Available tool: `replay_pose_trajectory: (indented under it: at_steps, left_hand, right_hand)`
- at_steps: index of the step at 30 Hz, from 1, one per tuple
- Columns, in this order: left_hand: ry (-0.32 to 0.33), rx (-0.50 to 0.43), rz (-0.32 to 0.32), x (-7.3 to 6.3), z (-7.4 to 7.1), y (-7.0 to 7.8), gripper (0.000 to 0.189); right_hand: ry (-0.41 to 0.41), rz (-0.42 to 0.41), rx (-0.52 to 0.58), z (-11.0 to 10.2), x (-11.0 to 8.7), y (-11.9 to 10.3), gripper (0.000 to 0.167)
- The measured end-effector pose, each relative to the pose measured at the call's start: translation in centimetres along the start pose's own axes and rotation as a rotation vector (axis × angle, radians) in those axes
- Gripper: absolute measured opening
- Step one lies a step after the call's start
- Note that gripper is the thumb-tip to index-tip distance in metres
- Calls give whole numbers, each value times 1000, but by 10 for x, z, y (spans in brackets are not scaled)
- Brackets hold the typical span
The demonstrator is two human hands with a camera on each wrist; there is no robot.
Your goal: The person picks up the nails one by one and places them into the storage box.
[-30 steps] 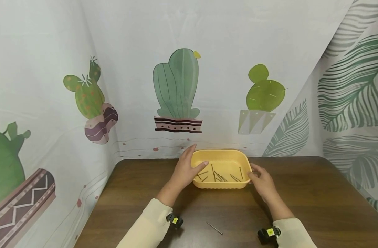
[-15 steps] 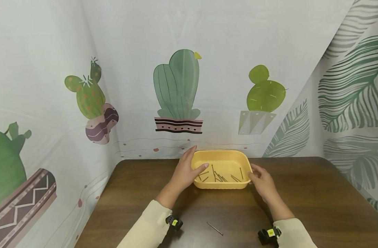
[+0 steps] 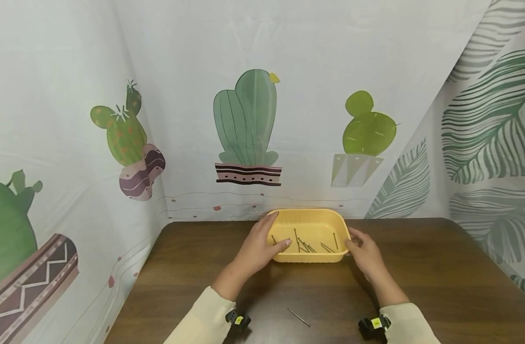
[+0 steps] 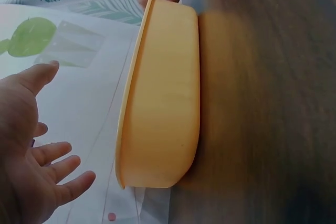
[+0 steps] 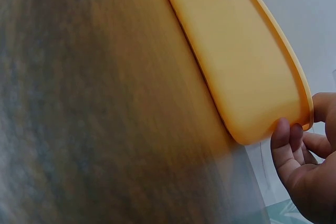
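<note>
In the head view a shallow yellow plastic tray (image 3: pixel 311 258) stands at the far edge of the table. Several thin nails (image 3: pixel 304 245) lie loose inside it, some partly hidden by my left hand. My left hand (image 3: pixel 256 246) hovers over the tray's left end, thumb above the interior; in the left wrist view its fingers are spread apart from the tray wall. My right hand (image 3: pixel 366 253) grips the tray's right end by the rim, and the right wrist view shows fingertips against the outer wall (image 5: pixel 236 66). A single nail (image 3: pixel 299 317) lies on the table, nearer me.
The dark wooden table (image 3: pixel 193 267) reaches back to a white cloth (image 3: pixel 305 57) printed with cacti and leaves. Black wrist cameras sit on both sleeves, the left one (image 3: pixel 238 321) and the right one (image 3: pixel 372 326) close above the tabletop.
My left hand has shifted slightly toward me and to the right over the tray's left end. The right hand, tray and loose nail on the table look the same.
</note>
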State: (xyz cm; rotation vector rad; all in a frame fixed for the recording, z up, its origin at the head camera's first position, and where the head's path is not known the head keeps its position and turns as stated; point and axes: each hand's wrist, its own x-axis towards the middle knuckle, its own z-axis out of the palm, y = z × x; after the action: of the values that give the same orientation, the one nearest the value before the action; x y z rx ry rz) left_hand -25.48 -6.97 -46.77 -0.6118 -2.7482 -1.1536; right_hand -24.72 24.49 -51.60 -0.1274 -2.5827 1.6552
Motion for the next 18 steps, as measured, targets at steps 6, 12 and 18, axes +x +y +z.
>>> replay_pose_trajectory:
  at_steps: [6,12,18]
  left_hand:
    - [-29,48,55,-15,-1,5,82]
    - [-59,108,107,-28,2,9,79]
    - [-109,182,161,-36,8,12,66]
  right_hand:
    - [4,-3,5,0,1,2,54]
    - [1,-1,4,0,0,3,55]
    - [0,-5,5,0,0,2,55]
